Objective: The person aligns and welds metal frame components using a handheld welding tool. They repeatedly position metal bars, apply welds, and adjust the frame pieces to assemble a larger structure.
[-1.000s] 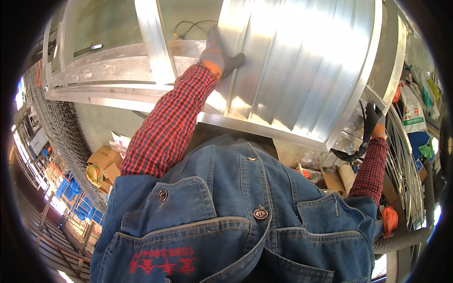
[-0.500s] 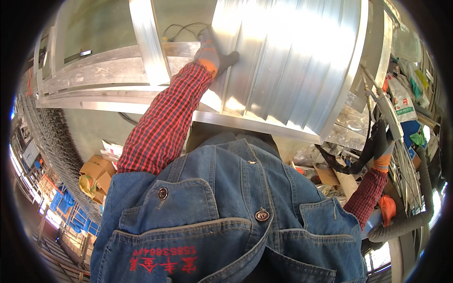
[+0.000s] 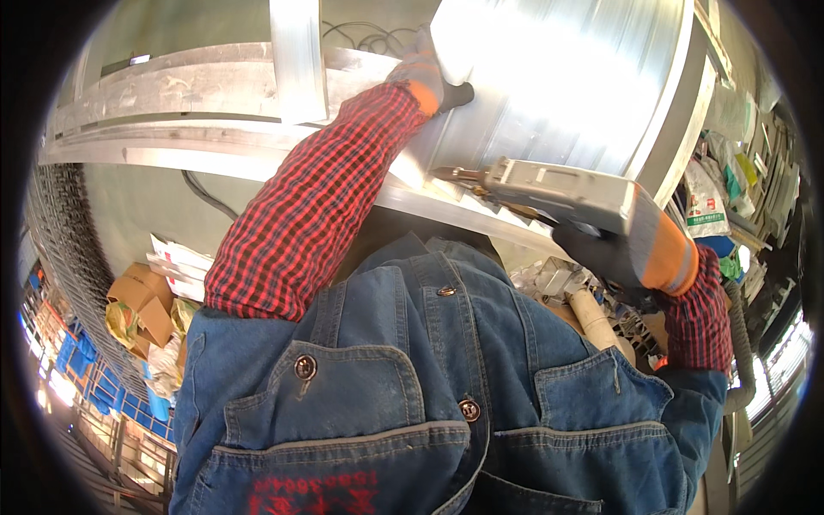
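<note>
My left hand (image 3: 432, 81), in a grey glove with an orange cuff, grips the left edge of a shiny ribbed metal panel (image 3: 549, 112). Its thumb lies on the panel's face; the fingertips are partly hidden at the edge. In my right hand (image 3: 631, 249), gloved alike, is what looks like a welding gun (image 3: 562, 190) with a boxy silver body and a brownish nozzle. The nozzle points left, over the panel's near edge. Whether it touches the metal I cannot tell. Beneath the panel runs a pale metal frame (image 3: 172, 159).
An upright metal bar (image 3: 298, 69) crosses the frame at the left, with black cables (image 3: 365, 36) behind it. Stacked wire mesh (image 3: 64, 223) and a cardboard box (image 3: 142, 300) stand at the left. At the right are plastic bags (image 3: 705, 193) and a corrugated hose (image 3: 740, 343).
My right hand has swung the welding gun from the far right up and inward to the panel's near edge. My left hand keeps its hold while the view has shifted.
</note>
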The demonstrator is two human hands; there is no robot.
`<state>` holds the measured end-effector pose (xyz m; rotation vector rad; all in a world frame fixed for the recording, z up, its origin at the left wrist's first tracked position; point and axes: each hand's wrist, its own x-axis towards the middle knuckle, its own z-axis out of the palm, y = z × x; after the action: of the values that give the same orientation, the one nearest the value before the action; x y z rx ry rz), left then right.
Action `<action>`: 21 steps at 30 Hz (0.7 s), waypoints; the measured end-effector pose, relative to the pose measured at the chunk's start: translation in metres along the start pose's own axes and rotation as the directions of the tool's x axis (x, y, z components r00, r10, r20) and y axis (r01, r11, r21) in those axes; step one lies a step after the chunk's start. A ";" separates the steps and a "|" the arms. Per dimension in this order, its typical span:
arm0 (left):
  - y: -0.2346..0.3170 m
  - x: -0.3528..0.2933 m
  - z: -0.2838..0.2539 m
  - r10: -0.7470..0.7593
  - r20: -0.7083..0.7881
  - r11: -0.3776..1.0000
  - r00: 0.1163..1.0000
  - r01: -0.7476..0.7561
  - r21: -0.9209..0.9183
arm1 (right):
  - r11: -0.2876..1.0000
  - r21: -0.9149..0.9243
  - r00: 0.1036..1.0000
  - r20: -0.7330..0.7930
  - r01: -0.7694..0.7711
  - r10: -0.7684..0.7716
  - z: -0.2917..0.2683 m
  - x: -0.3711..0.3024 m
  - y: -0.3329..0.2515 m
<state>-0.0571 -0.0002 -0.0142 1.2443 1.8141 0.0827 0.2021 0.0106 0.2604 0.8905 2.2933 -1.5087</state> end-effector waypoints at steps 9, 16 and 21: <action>-0.004 0.012 0.024 -0.061 -0.022 0.996 0.998 0.062 0.059 | 0.995 0.069 0.988 0.141 -0.069 0.059 0.026 0.073 0.021; -0.021 0.030 0.039 -0.040 -0.058 0.989 0.997 0.048 0.137 | 0.994 -0.013 0.981 0.163 0.109 -0.105 0.038 0.099 0.038; 0.007 0.000 0.010 0.023 -0.112 0.985 0.993 -0.003 0.173 | 0.999 0.004 0.982 0.185 0.039 -0.039 0.050 0.110 0.042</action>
<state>-0.0454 -0.0013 -0.0165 1.3967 1.9442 0.0035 0.1362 0.0164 0.1503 0.6775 2.1880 -1.5382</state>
